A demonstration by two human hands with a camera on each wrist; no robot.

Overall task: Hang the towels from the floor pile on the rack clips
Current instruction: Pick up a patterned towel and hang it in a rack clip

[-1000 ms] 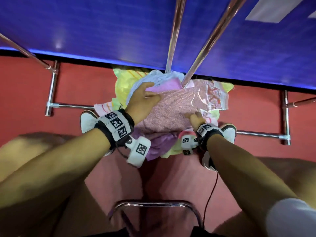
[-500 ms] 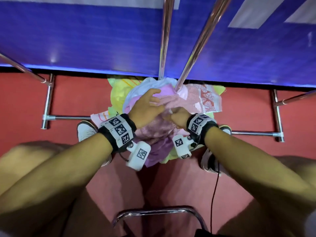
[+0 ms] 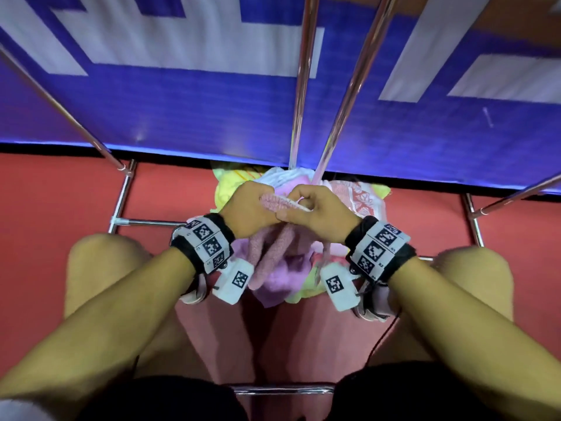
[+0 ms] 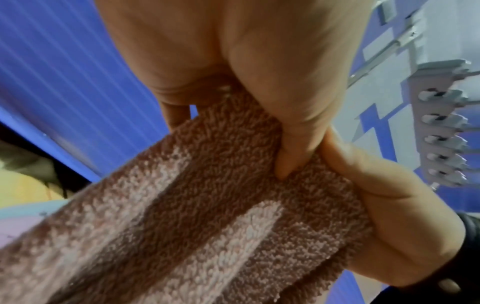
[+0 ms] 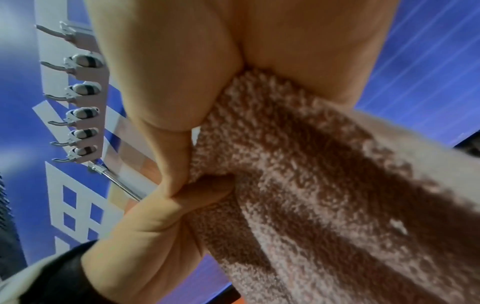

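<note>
Both the left hand (image 3: 252, 208) and right hand (image 3: 321, 209) grip the pink terry towel (image 3: 273, 253), fingers curled tight, above the floor pile (image 3: 358, 196).

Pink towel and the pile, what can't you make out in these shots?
- Pink towel: its held edge is covered by the left hand and right hand in the head view; both wrist views cut off its length.
- Pile: hands and towel cover most of it, so no count.
- Clips: small and blurred, state unclear.
</note>
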